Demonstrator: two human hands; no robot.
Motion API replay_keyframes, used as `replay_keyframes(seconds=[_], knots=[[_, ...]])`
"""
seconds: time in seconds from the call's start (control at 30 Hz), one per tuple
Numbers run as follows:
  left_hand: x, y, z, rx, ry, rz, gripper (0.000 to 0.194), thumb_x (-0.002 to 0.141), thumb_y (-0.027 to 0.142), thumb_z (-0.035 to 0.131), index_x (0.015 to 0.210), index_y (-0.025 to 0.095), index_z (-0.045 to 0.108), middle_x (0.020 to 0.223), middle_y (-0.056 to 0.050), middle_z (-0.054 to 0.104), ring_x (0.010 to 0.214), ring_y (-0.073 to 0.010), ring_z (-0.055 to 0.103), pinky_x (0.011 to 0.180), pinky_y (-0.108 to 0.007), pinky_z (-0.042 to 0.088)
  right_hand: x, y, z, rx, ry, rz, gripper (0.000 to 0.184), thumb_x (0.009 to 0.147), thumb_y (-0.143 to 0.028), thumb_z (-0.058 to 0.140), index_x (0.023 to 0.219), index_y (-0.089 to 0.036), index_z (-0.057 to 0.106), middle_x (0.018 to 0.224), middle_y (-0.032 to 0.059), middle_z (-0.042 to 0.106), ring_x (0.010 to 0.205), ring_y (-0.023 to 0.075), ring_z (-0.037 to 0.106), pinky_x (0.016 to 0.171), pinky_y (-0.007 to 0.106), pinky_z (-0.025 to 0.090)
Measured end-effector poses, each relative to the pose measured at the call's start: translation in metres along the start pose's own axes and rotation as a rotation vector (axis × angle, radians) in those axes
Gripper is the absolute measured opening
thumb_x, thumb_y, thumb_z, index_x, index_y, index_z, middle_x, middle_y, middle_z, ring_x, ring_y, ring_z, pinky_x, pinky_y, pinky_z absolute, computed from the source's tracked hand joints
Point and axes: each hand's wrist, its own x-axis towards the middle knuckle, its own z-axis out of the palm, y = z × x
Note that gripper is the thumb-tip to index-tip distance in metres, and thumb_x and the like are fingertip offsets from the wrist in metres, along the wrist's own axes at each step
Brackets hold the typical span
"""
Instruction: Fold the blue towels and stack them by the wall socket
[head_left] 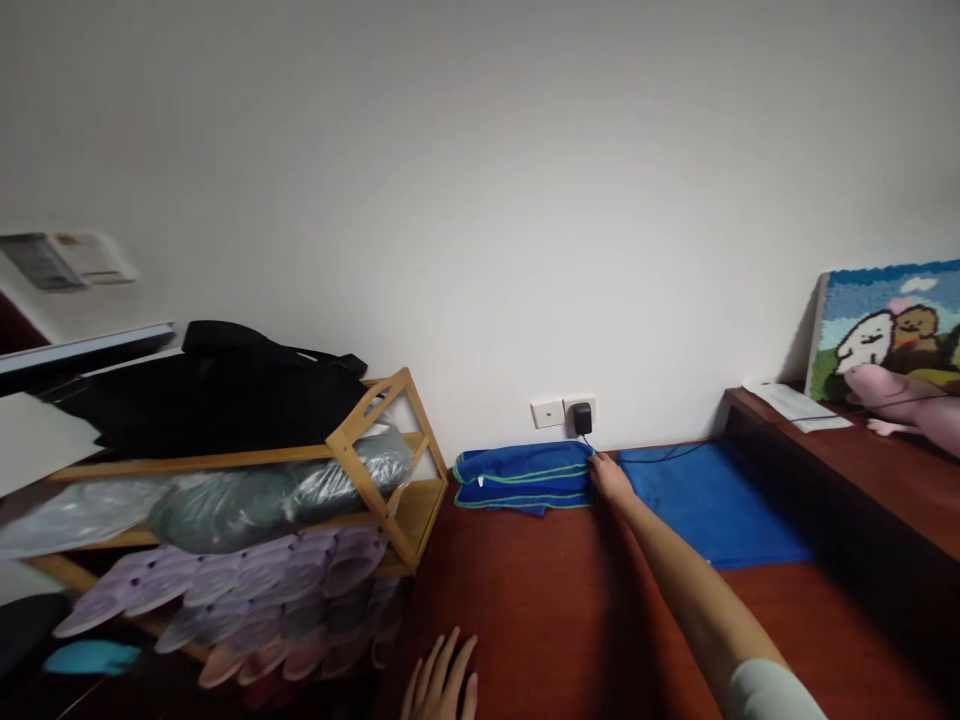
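Observation:
Along the wall at the back of a red-brown wooden surface (525, 570) lies a folded blue towel (517, 478) with green edging and a small white tag. My right hand (613, 480) reaches far forward to the towel's right end, with its fingers closed on that edge; the fingertips are partly hidden. To the right of this hand, a second blue cloth (712, 505) is spread flat. My left hand (442, 682) rests low in the view, near the surface's left edge, holding nothing, with its fingers apart.
A black plug adapter (581, 418) sits in a wall socket, its cable running right. At left, a wooden rack (416, 520) holds a black bag (232, 400), plastic-wrapped bundles and several slippers (285, 570). A raised ledge (892, 455) at right bears a pink plush toy (915, 405) and a picture (896, 320).

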Motion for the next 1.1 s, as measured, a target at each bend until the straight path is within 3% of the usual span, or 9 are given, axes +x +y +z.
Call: replay_keyframes(seconds=[0.13,0.23,0.4,0.6,0.7,0.83,0.9,0.97,1.1], knots=[[-0.001,0.005,-0.002,0.007,-0.030,-0.022,0.048,0.098,0.036,0.049,0.145,0.039,0.060,0.152,-0.001,0.063,0.138,-0.0288,0.060,0.111,-0.055,0.054,0.001,-0.014,-0.014,-0.004,0.046,-0.015,0.039,0.105,-0.020,0.037,0.129,-0.019,0.067,0.122,0.0134,0.069,0.107,0.0213,0.066,0.095,0.030,0.046],[0.002,0.016,-0.012,-0.014,-0.057,-0.061,0.049,0.098,0.035,0.049,0.146,0.037,0.059,0.154,-0.001,0.060,0.142,-0.0280,0.056,0.116,-0.056,0.049,-0.002,-0.043,-0.051,0.003,0.131,-0.112,0.039,0.108,-0.024,0.034,0.132,-0.019,0.064,0.124,0.0131,0.067,0.116,0.0225,0.061,0.099,0.032,0.045],[0.009,0.029,-0.029,-0.050,-0.041,-0.099,0.047,0.097,0.031,0.049,0.141,0.033,0.065,0.150,-0.002,0.065,0.140,-0.0267,0.057,0.117,-0.054,0.048,-0.036,-0.120,-0.154,0.011,0.291,-0.343,0.032,0.109,-0.033,0.038,0.125,-0.020,0.063,0.122,0.0104,0.066,0.116,0.0216,0.059,0.100,0.030,0.044],[0.023,0.050,-0.062,-0.237,0.121,-0.143,0.038,0.096,0.041,0.046,0.108,0.025,0.078,0.112,-0.008,0.081,0.108,-0.0276,0.075,0.096,-0.046,0.061,-0.136,-0.166,-0.282,-0.055,0.390,-0.505,0.025,0.102,-0.033,0.050,0.106,-0.017,0.068,0.106,0.0096,0.070,0.101,0.0221,0.066,0.088,0.030,0.048],[0.034,0.096,-0.111,-0.491,0.292,-0.243,0.044,0.096,0.057,0.045,0.097,0.024,0.074,0.093,-0.009,0.079,0.091,-0.0276,0.076,0.082,-0.042,0.062,-0.184,-0.166,-0.317,-0.019,0.212,-0.484,0.022,0.094,-0.037,0.061,0.092,-0.018,0.072,0.088,0.0033,0.073,0.088,0.0194,0.069,0.081,0.028,0.048],[0.051,0.196,-0.224,-0.950,0.469,-0.342,0.041,0.098,0.061,0.050,0.089,0.024,0.064,0.067,0.001,0.062,0.059,-0.0163,0.060,0.057,-0.028,0.051,-0.246,-0.165,-0.336,0.190,-0.088,-0.443,0.018,0.086,-0.035,0.069,0.078,-0.019,0.072,0.061,-0.0047,0.067,0.061,0.0118,0.063,0.062,0.021,0.046],[0.058,0.246,-0.286,-1.127,0.415,-0.226,0.039,0.098,0.059,0.054,0.083,0.024,0.061,0.062,0.005,0.054,0.056,-0.0133,0.054,0.056,-0.025,0.047,-0.277,-0.167,-0.340,0.328,-0.226,-0.390,0.017,0.083,-0.033,0.071,0.075,-0.018,0.070,0.058,-0.0041,0.067,0.058,0.0116,0.063,0.058,0.021,0.046],[0.063,0.284,-0.336,-1.244,0.224,-0.121,0.036,0.095,0.058,0.061,0.087,0.023,0.063,0.067,0.005,0.059,0.060,-0.0128,0.057,0.058,-0.024,0.049,-0.306,-0.168,-0.344,0.456,-0.331,-0.345,0.016,0.080,-0.032,0.075,0.073,-0.018,0.068,0.060,-0.0028,0.069,0.059,0.0126,0.064,0.057,0.021,0.047],[0.062,0.315,-0.380,-1.364,-0.030,-0.049,0.041,0.090,0.061,0.065,0.078,0.022,0.061,0.068,0.003,0.064,0.063,-0.0141,0.063,0.061,-0.026,0.054,-0.350,-0.158,-0.347,0.648,-0.402,-0.316,0.030,0.076,-0.044,0.083,0.072,-0.019,0.066,0.059,-0.0028,0.068,0.058,0.0126,0.064,0.054,0.022,0.047]])
